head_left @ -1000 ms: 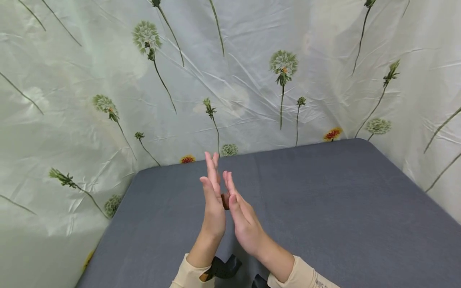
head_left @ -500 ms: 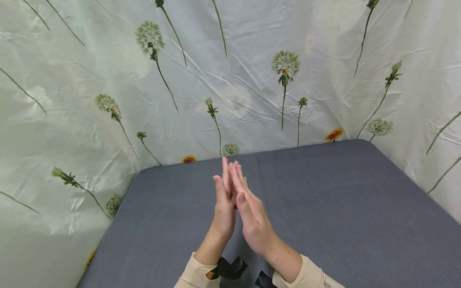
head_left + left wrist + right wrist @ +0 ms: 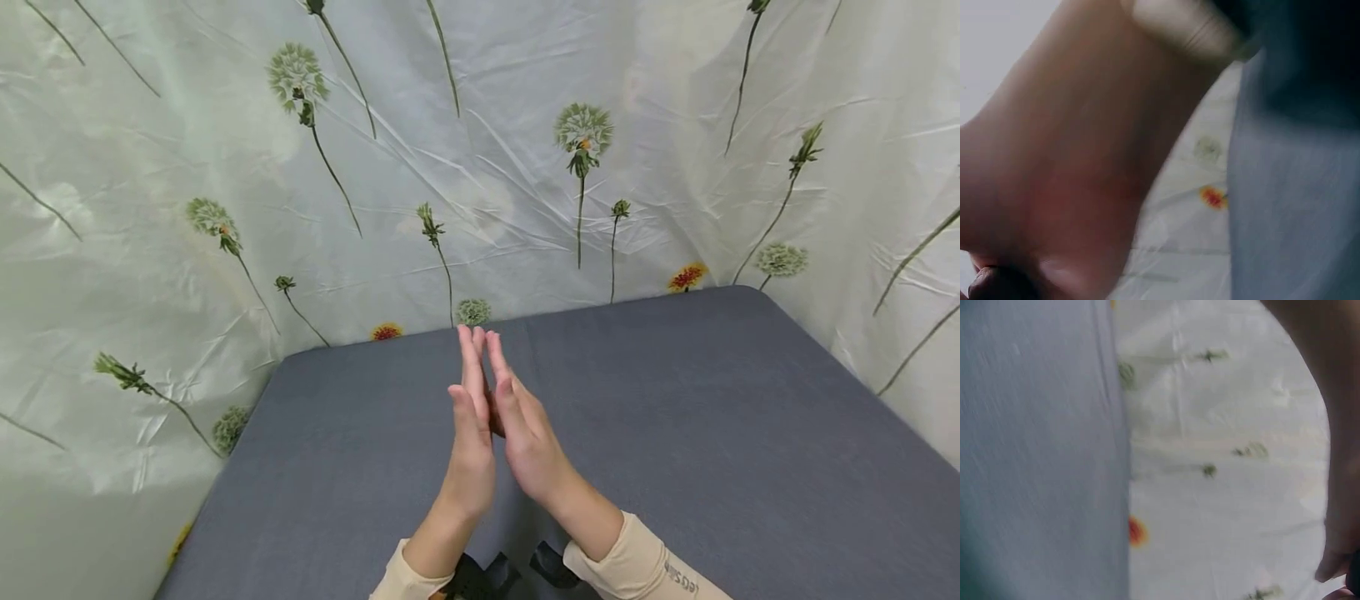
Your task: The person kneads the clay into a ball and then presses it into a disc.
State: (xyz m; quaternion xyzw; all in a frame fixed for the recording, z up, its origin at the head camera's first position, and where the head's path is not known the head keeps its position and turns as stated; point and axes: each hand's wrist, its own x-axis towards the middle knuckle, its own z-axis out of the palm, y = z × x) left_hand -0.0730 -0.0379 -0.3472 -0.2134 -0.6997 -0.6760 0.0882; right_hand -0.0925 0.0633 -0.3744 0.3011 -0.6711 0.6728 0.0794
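Pale curtain [image 3: 495,183] behind the table and along its left and right sides, creased, printed with long-stemmed green flower heads and a few orange-red blooms. Below, dark grey table [image 3: 675,433], with rounded far corners and a far edge slanting upward to the right in the head view. Near the middle, above the table, left hand [image 3: 472,454] and right hand [image 3: 531,446], both upright, palms facing, fingers straight, leaning toward each other like a tent. Enclosed between them, small brown thing [image 3: 496,421], held by flat hands rather than curled fingers, mostly hidden; cannot tell its full shape from so little. Visible also as a dark rounded shape low at the left of the left wrist view, and blurred at the right border of the right wrist view. Fingertips close at the top; cannot tell contact from a narrow gap. Thumbs apart, both raised on the near side. Toward the wrists, a widening gap with grey showing through. At the near edge of the view, beige sleeves [image 3: 630,557], lettered on the right arm, with black gear [image 3: 551,567] at the wrists. Wider stretch of table to the right of the hands, narrower to the left, ending at the curtain.
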